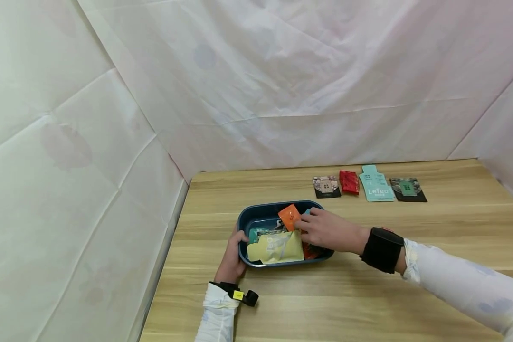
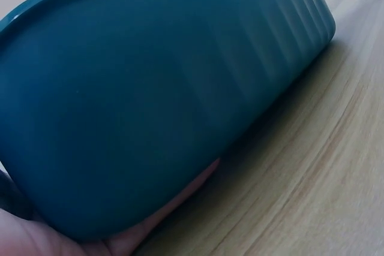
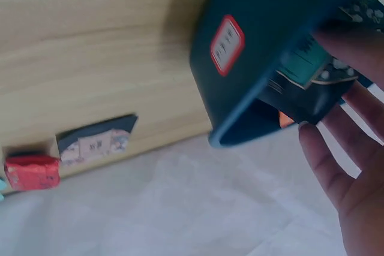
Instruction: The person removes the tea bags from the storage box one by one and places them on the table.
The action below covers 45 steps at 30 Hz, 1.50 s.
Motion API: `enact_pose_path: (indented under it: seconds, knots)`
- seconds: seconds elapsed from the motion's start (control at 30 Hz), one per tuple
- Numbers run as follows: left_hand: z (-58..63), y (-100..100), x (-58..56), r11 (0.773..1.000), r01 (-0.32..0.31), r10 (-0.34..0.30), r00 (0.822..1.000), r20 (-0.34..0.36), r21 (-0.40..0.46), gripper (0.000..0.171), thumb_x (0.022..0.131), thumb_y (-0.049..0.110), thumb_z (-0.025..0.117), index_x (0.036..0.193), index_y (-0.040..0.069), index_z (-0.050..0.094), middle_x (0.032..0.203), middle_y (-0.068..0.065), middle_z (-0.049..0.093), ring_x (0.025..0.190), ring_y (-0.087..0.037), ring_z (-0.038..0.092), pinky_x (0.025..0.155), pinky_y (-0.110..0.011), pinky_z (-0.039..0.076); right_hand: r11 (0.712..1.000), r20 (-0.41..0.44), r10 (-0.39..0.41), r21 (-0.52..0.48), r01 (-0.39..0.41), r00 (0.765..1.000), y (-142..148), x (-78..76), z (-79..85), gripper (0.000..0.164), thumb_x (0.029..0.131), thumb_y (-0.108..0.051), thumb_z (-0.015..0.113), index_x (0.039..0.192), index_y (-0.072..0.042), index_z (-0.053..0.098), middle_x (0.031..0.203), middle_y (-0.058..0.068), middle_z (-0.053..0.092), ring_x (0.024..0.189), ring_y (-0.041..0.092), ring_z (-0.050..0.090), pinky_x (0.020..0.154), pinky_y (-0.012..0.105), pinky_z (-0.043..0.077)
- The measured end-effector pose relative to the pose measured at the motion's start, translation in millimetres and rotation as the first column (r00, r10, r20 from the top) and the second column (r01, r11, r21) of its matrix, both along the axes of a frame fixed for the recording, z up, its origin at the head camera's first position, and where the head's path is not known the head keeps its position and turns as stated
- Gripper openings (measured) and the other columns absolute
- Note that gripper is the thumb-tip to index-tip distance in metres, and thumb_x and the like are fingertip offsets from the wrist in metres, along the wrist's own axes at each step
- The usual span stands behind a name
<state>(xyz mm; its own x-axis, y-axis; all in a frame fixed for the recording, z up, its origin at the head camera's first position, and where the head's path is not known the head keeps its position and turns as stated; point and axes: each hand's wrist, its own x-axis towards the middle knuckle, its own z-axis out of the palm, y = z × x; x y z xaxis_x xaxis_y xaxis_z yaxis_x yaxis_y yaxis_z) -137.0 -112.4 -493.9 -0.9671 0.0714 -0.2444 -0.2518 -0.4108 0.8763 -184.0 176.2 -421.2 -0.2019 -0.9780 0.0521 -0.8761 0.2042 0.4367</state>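
A dark blue plastic basin (image 1: 261,214) is tilted, its left end raised off the wooden table in the left wrist view. My left hand (image 1: 232,259) grips that end, thumb over the rim and fingers beneath the base. My right hand (image 1: 328,231) reaches over the right end, where the thumb and fingers pinch a black sachet with a green label (image 3: 318,97), seen in the right wrist view. Inside the basin lie a pale yellow pouch (image 1: 280,248), an orange packet (image 1: 289,217) and a teal pouch (image 1: 253,234), partly covered by the yellow one.
Along the back of the table (image 1: 367,294) lie a black and pink sachet (image 1: 327,186), a red packet (image 1: 349,183), a light teal pouch (image 1: 376,185) and a black and green sachet (image 1: 408,189). White cloth walls (image 1: 282,95) enclose the back and sides.
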Motion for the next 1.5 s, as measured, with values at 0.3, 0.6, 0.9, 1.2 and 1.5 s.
enact_pose_path:
  seconds: [0.3, 0.6, 0.9, 1.2, 1.5]
  knots:
    - [1.5, -0.9, 0.1, 1.0, 0.001, 0.0, 1.0, 0.011, -0.018, 0.081, 0.078, 0.006, 0.039, 0.155, 0.024, 0.019, 0.156, -0.004, 0.02, 0.135, -0.025, 0.02, 0.107, -0.035, 0.023, 0.998, 0.011, -0.05, -0.042, 0.05, 0.999, 9.5, 5.8, 19.4, 0.017, 0.078, -0.017, 0.08, 0.092, -0.023, 0.073, 0.088, -0.006, 0.068, 0.079, 0.016, 0.055, 0.077, 0.035, 0.04]
    - [0.9, -2.0, 0.9, 1.0, 0.005, -0.005, 1.0, 0.005, -0.011, 0.083, 0.076, 0.007, 0.039, 0.155, 0.023, 0.019, 0.155, -0.005, 0.02, 0.134, -0.026, 0.02, 0.105, -0.035, 0.023, 0.936, 0.131, 0.004, -0.349, 0.042, 0.991, 28.6, 6.8, 27.7, 0.016, 0.077, -0.014, 0.08, 0.09, -0.016, 0.071, 0.088, -0.003, 0.069, 0.083, 0.013, 0.062, 0.081, 0.035, 0.046]
    - [1.6, -1.4, 0.0, 1.0, 0.008, -0.008, 1.0, 0.017, -0.004, 0.084, 0.076, 0.007, 0.04, 0.155, 0.022, 0.016, 0.155, -0.005, 0.019, 0.134, -0.026, 0.02, 0.106, -0.036, 0.024, 0.77, 0.287, 0.059, -0.623, 0.14, 0.956, 59.5, 4.2, 28.8, 0.014, 0.086, -0.023, 0.073, 0.096, -0.013, 0.071, 0.093, -0.003, 0.069, 0.085, 0.012, 0.062, 0.073, 0.029, 0.049]
    - [-1.7, -1.4, 0.1, 1.0, 0.015, -0.015, 1.0, 0.008, -0.013, 0.085, 0.076, 0.008, 0.04, 0.155, 0.022, 0.015, 0.156, -0.005, 0.018, 0.135, -0.026, 0.019, 0.105, -0.034, 0.025, 0.569, 0.426, 0.005, -0.745, 0.348, 0.905, 132.9, -23.5, -27.0, 0.024, 0.085, -0.011, 0.071, 0.107, -0.018, 0.066, 0.099, -0.004, 0.064, 0.078, 0.008, 0.054, 0.071, 0.023, 0.038]
    - [-2.9, -2.0, -0.8, 1.0, 0.004, -0.004, 1.0, 0.009, 0.013, 0.086, 0.076, 0.006, 0.04, 0.156, 0.021, 0.013, 0.157, -0.004, 0.016, 0.135, -0.025, 0.017, 0.106, -0.034, 0.024, 0.254, 0.663, -0.277, -0.647, 0.719, 0.695, 210.1, -31.8, -63.6, 0.017, 0.091, -0.022, 0.066, 0.083, -0.015, 0.052, 0.071, -0.001, 0.046, 0.063, 0.008, 0.038, 0.06, 0.024, 0.025]
